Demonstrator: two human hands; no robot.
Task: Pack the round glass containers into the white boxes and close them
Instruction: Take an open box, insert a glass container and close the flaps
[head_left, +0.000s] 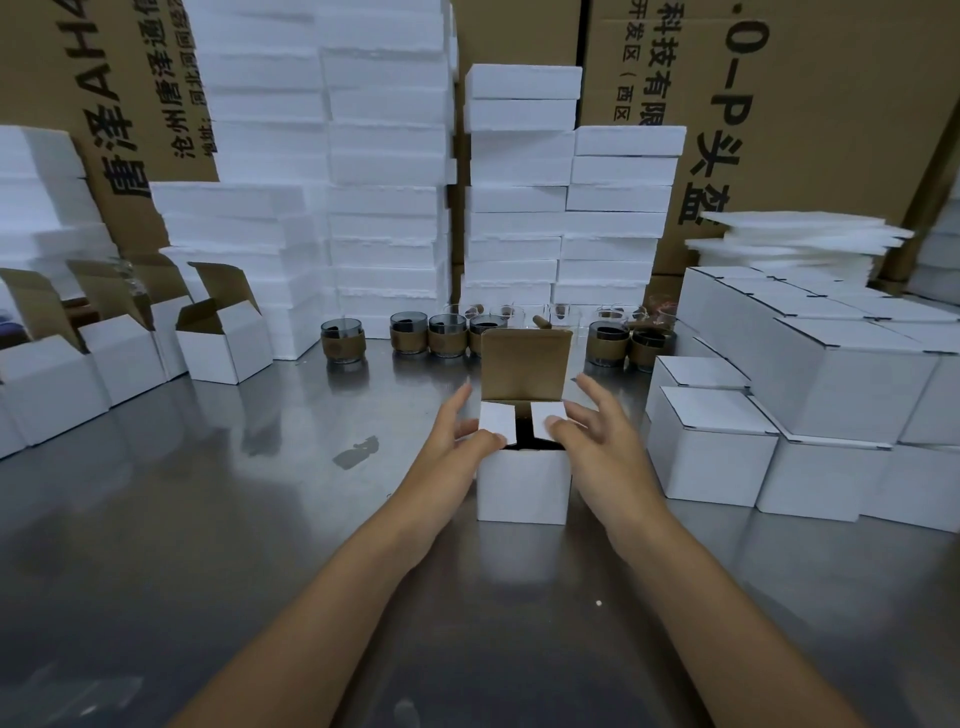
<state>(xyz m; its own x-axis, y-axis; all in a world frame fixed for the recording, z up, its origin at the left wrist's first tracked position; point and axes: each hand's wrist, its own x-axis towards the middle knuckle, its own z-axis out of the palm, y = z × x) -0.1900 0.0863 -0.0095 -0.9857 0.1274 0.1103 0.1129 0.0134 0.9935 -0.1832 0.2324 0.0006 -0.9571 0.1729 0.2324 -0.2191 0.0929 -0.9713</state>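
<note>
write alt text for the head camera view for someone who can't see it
The left hand and right hand press down the two side flaps of a white box on a steel table, its lid flap upright. Behind it stands a row of round glass containers with brown sleeves, with open boxes at left and closed boxes stacked at right.

Packing station in a warehouse or factory storeroom. I work at a stainless steel table (208, 519). Behind it, tall stacks of white foam slabs (384, 156) stand against big printed shipping cartons (831, 130). On my right, closed white boxes (831, 364) in piles; on my left, open white boxes (223, 343); glass containers (447, 335) lined up between.
</note>
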